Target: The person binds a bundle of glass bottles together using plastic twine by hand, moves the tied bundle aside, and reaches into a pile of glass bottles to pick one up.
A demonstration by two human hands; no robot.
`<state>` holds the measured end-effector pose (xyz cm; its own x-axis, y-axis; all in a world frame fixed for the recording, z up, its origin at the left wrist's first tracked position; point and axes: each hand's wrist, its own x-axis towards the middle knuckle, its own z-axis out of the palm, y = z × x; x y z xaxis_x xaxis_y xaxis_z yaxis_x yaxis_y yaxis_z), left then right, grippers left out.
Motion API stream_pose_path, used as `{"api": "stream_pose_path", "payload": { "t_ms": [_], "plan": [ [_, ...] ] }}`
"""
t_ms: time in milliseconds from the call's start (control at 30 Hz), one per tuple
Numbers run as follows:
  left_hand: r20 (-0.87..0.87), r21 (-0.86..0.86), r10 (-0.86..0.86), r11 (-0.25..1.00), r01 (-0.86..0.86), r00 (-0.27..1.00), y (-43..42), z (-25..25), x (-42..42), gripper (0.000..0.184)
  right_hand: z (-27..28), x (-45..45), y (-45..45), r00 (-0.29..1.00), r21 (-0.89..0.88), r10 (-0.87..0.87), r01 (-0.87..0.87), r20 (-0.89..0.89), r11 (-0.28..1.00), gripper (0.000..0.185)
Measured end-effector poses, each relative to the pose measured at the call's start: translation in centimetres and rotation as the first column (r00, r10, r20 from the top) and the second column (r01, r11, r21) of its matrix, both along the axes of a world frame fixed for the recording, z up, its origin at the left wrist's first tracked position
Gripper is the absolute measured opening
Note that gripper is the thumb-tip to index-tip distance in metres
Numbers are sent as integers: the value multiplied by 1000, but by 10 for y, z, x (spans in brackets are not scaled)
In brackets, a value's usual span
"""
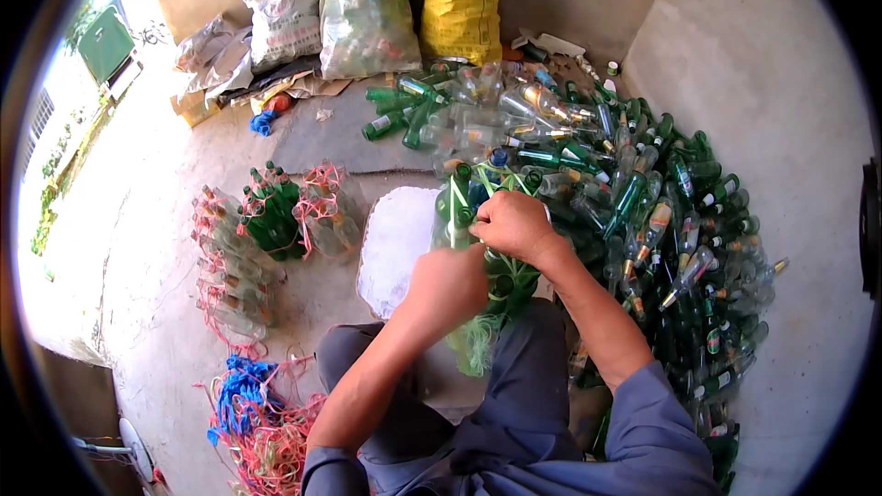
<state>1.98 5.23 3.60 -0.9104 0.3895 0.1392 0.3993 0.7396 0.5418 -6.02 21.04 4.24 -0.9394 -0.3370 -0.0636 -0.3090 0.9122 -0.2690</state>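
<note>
Right hand [516, 226] pinches green strap [457, 202] atop green glass bottles [502, 287]; left hand [449, 287] too blurred to tell; translucent sack [367, 23] contains bottles.

Pinches pale green plastic strips [457, 211] in the right hand [516, 223], above an upright bundle of green glass bottles [501, 287] at the knees. Holds the left hand [447, 287], blurred, just beside it. Shows a white-topped low block [395, 253] left of the bundle, on the grey concrete floor [156, 276]. Has pink-tied bottle bundles [273, 219] towards the floor's left edge, behind a tangle of pink and blue strips [262, 427]. Spreads loose green and clear bottles [629, 188] along the right edge, with a bulging yellow sack [462, 5] at the far edge.
</note>
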Motion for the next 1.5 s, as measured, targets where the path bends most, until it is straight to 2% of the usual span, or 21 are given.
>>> {"api": "stream_pose_path", "payload": {
  "t_ms": [100, 200, 233, 300, 433, 600, 700, 733, 833, 867, 1000, 1100, 1167, 1233, 1267, 1367, 1400, 1467, 1500],
  "plan": [
    [-19, 134, 96, 987, -93, 995, -4, -5, 9, 22, -7, 3, 3, 996, -189, -32, 16, -84, 982, 36],
    [-24, 303, 165, 941, -150, 986, -10, -23, 13, 26, -15, 4, 6, 988, -301, -40, -7, -150, 954, 43],
    [-24, 361, 180, 919, -159, 983, -12, -30, 13, 27, -15, 5, 7, 983, -316, 5, -63, -181, 947, 44],
    [146, 526, 188, 817, -237, 971, -12, -39, 10, 26, -13, 7, 7, 965, -341, 91, -174, -245, 924, 46],
    [439, 677, 108, 614, -407, 892, -22, -37, 11, 25, -14, 9, 9, 912, -203, 208, -292, -353, 935, 38],
    [568, 686, 113, 481, -546, 815, -43, -65, -6, 12, -19, 6, 9, 892, -181, 204, -296, -402, 938, 35],
    [426, 602, 291, 616, -508, 857, -54, -98, -25, 11, -24, 7, 11, 892, -130, 222, -293, -393, 947, 37],
    [529, 639, 197, 547, -541, 825, -53, -97, -26, 12, -24, 8, 11, 896, -131, 219, -288, -387, 949, 37],
    [600, 559, 152, 623, -548, 785, -43, -111, -35, 14, -21, 13, 9, 902, -149, 201, -275, -383, 950, 36],
    [613, 593, 116, 587, -552, 782, -38, -117, -38, 4, -22, 13, 9, 901, -166, 190, -272, -390, 948, 35],
    [686, 548, 48, 622, -559, 726, -32, -107, -45, 6, -26, 16, 8, 913, -120, 116, -176, -392, 977, 21],
    [653, 511, 79, 689, -515, 754, -34, -104, -50, 14, -21, 15, 10, 814, -84, 301, -391, -497, 917, 13],
    [598, 489, 100, 740, -461, 795, -34, -105, -54, 23, -24, 18, 7, 822, -53, 330, -397, -464, 916, 9],
    [529, 427, 165, 796, -429, 832, -31, -110, -57, 20, -30, 18, 5, 822, 12, 377, -412, -427, 911, 9],
    [491, 393, 193, 821, -414, 850, -29, -112, -60, 21, -37, 17, 5, 855, 17, 386, -406, -347, 914, 12],
    [510, 398, 179, 818, -415, 841, -27, -94, -54, 23, -36, 15, 2, 892, 10, 366, -377, -265, 926, 23],
    [465, 339, 230, 846, -412, 855, -27, -100, -57, 27, -37, 14, 1, 889, 26, 369, -376, -271, 926, 22],
    [441, 428, 206, 808, -406, 874, -27, -108, -55, 35, -43, 9, 2, 882, 60, 378, -377, -282, 924, 22],
    [428, 470, 195, 787, -401, 883, -26, -106, -52, 41, -44, 7, 2, 900, -9, 369, -382, -232, 924, 21]
  ]
}}
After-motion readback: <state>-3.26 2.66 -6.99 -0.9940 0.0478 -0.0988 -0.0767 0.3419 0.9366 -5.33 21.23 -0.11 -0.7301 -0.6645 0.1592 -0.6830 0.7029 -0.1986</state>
